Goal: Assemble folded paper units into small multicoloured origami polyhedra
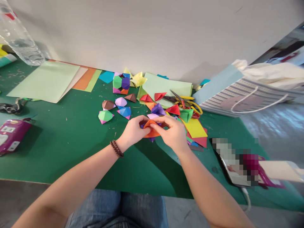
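Left hand [133,131]: fingers clenched round the left side of the folded orange origami paper [152,132], a dark beaded bracelet [117,148] on the wrist.
Right hand [169,134]: fingers [163,124] bent over the same paper from the right, gripping it.
Paper's place: between the hands, over the middle of the green cutting mat [71,158], with purple paper [142,126] showing behind it.
Paper's axis: long axis roughly side to side; much is hidden, so its pointing direction cannot be told.
Room ahead: crowded by loose coloured paper [194,128] and yellow-handled scissors [196,107].
Room left: open mat, then folded paper balls [105,115].
Room near: open mat down to the front edge.
Room right: open mat, then a pixelated object [234,161].
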`<state>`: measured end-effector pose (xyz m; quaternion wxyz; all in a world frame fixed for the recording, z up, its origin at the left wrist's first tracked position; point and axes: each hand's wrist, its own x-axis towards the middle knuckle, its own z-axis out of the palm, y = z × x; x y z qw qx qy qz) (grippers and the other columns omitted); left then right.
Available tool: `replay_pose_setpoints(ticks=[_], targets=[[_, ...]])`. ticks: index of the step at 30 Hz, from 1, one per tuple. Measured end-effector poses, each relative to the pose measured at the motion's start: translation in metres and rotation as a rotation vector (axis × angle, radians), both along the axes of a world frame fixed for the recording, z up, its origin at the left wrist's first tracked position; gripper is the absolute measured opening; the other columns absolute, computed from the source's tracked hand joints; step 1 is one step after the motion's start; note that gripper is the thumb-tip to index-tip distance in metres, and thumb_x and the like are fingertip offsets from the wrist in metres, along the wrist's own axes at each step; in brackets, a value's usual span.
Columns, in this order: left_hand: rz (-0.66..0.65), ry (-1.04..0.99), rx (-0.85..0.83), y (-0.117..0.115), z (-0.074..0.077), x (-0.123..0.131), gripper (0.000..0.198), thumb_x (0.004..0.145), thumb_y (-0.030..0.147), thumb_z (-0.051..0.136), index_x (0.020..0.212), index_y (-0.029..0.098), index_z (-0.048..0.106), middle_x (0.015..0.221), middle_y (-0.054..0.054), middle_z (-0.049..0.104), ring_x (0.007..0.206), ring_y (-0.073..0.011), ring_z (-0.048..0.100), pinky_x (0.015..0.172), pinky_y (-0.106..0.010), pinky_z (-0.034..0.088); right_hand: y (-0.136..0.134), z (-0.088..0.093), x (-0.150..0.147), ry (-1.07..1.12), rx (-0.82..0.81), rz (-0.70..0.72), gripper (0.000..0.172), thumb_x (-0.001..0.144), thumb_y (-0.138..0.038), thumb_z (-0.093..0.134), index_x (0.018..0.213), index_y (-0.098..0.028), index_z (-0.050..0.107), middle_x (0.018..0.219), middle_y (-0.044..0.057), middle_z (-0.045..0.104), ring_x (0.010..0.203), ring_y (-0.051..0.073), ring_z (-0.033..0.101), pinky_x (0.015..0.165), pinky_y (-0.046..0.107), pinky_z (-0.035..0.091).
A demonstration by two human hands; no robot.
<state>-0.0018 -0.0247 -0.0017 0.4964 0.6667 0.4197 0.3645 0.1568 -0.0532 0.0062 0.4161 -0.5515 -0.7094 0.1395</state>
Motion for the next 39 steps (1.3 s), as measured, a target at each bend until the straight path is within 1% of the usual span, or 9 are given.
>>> replay_pose_setpoints(ticks=[4,8,12,18,23,28,33,36,39], targets=[[-0.008,0.021,-0.005,0.0,0.0,0.0,0.016,0.069,0.007,0.056,0.081,0.015,0.063,0.079,0.0,0.066,0.074,-0.0132,0.06,0.069,-0.025,0.048,0.0,-0.003,-0.002,0.007,0.008,0.019,0.009,0.082,-0.022,0.065,0.089,-0.024,0.071,0.087,0.002,0.071,0.079,0.018,0.065,0.067,0.031,0.054],[0.035,-0.055,-0.041,-0.001,-0.001,0.001,0.022,0.069,0.003,0.056,0.087,0.015,0.058,0.086,-0.002,0.066,0.078,-0.0134,0.062,0.07,-0.025,0.049,0.001,-0.008,-0.002,0.038,0.009,0.036,0.013,0.08,-0.021,0.067,0.093,-0.024,0.069,0.092,0.003,0.071,0.079,0.017,0.066,0.069,0.031,0.055],[0.051,0.008,-0.021,-0.001,-0.001,0.001,0.017,0.067,0.004,0.057,0.079,0.016,0.054,0.08,0.0,0.063,0.074,-0.0122,0.059,0.067,-0.024,0.047,0.002,-0.009,-0.001,0.026,-0.005,0.049,0.013,0.08,-0.021,0.067,0.092,-0.024,0.069,0.091,0.002,0.072,0.078,0.017,0.067,0.068,0.03,0.056],[0.023,0.104,0.016,0.001,0.002,-0.001,0.009,0.071,0.01,0.059,0.077,0.016,0.057,0.076,0.001,0.062,0.071,-0.0124,0.056,0.065,-0.025,0.043,0.005,-0.008,0.002,0.108,-0.13,0.084,0.01,0.081,-0.026,0.066,0.09,-0.023,0.07,0.089,0.002,0.073,0.079,0.018,0.068,0.07,0.031,0.056],[0.09,0.136,0.011,0.002,0.0,-0.002,0.01,0.071,0.01,0.058,0.069,0.017,0.051,0.069,0.004,0.056,0.065,-0.0111,0.051,0.059,-0.023,0.038,0.007,-0.011,0.004,0.16,-0.233,0.061,0.022,0.081,-0.027,0.062,0.102,-0.023,0.069,0.103,0.005,0.073,0.09,0.02,0.069,0.077,0.034,0.058],[0.074,0.12,-0.003,0.002,-0.003,-0.001,0.01,0.07,0.009,0.057,0.072,0.017,0.051,0.07,0.004,0.054,0.066,-0.0109,0.051,0.061,-0.024,0.038,0.005,-0.011,0.003,0.097,-0.177,0.003,0.023,0.079,-0.027,0.064,0.101,-0.022,0.07,0.096,0.005,0.074,0.08,0.019,0.069,0.077,0.035,0.058],[0.031,0.197,0.004,0.003,-0.002,-0.001,0.011,0.073,0.016,0.058,0.068,0.018,0.049,0.065,0.004,0.049,0.06,-0.0108,0.044,0.055,-0.025,0.033,0.004,-0.01,0.004,0.032,-0.148,0.043,0.03,0.081,-0.024,0.063,0.11,-0.024,0.068,0.087,0.002,0.074,0.074,0.017,0.069,0.076,0.033,0.058],[0.06,0.2,0.044,0.004,-0.001,-0.002,0.02,0.074,0.018,0.058,0.063,0.019,0.042,0.061,0.005,0.044,0.057,-0.0103,0.041,0.053,-0.025,0.03,0.007,-0.01,0.006,0.112,-0.187,0.041,0.03,0.083,-0.029,0.061,0.111,-0.023,0.067,0.086,0.003,0.074,0.078,0.018,0.069,0.076,0.034,0.058],[0.125,0.189,0.074,0.004,0.0,-0.003,0.023,0.075,0.019,0.059,0.062,0.019,0.039,0.061,0.005,0.043,0.057,-0.0103,0.04,0.053,-0.025,0.029,0.009,-0.012,0.007,0.235,-0.246,0.023,0.027,0.082,-0.035,0.062,0.104,-0.021,0.069,0.091,0.006,0.075,0.083,0.02,0.07,0.073,0.034,0.059]])
